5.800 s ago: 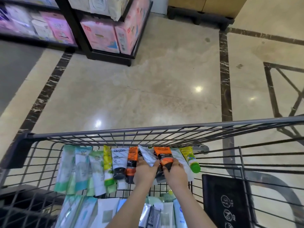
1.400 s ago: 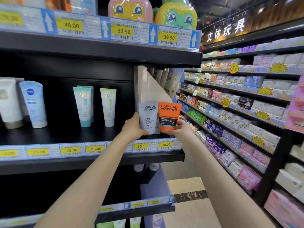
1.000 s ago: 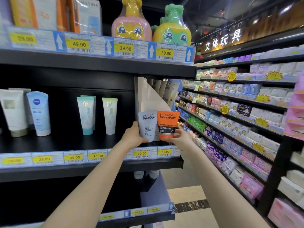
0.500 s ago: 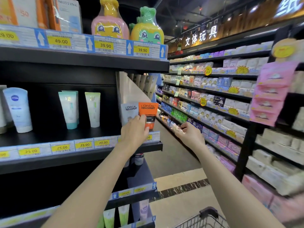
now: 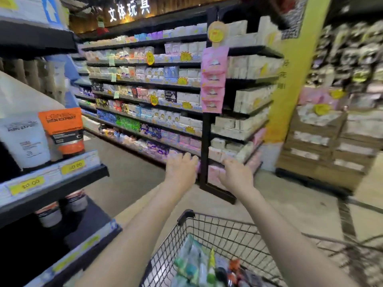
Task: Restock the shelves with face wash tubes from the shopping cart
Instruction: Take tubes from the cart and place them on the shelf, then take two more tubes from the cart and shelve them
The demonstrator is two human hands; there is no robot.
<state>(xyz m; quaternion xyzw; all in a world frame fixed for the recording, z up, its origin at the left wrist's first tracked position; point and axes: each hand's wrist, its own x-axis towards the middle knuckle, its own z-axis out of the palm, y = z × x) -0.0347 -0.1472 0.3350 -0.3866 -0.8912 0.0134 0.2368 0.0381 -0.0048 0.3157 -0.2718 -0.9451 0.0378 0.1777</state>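
Fingers of the left hand (image 5: 182, 168) loose, slightly curled, holding nothing; fingers of the right hand (image 5: 236, 176) same, relaxed and empty. Both hands hang in mid-air above the aisle floor (image 5: 132, 183), well apart from any product, arms stretched forward over the shopping cart (image 5: 228, 230). Frame is motion-blurred, so exact finger spread is rough. Task things: 2 face wash tubes stand upright on the shelf (image 5: 53, 189) at left, a grey tube (image 5: 24, 139) and an orange tube (image 5: 62, 131) just beside each other, behind the yellow price tags (image 5: 72, 165). More tubes (image 5: 194, 264) lie piled in the cart basket below the arms, mixed green, white and orange; count cannot be told. More tubes stand cap-down on the lower shelf level (image 5: 76, 201). Step in hand, as a judgement: reaching down to the cart for the next tubes. To do it well: lower both hands into the basket clear of the wire rim, pick matching tubes by the body not the cap, take 1 per hand so labels stay readable, then set them upright with label facing out beside the same brand. Risk: knocking the 2 standing tubes near the shelf edge when placing.
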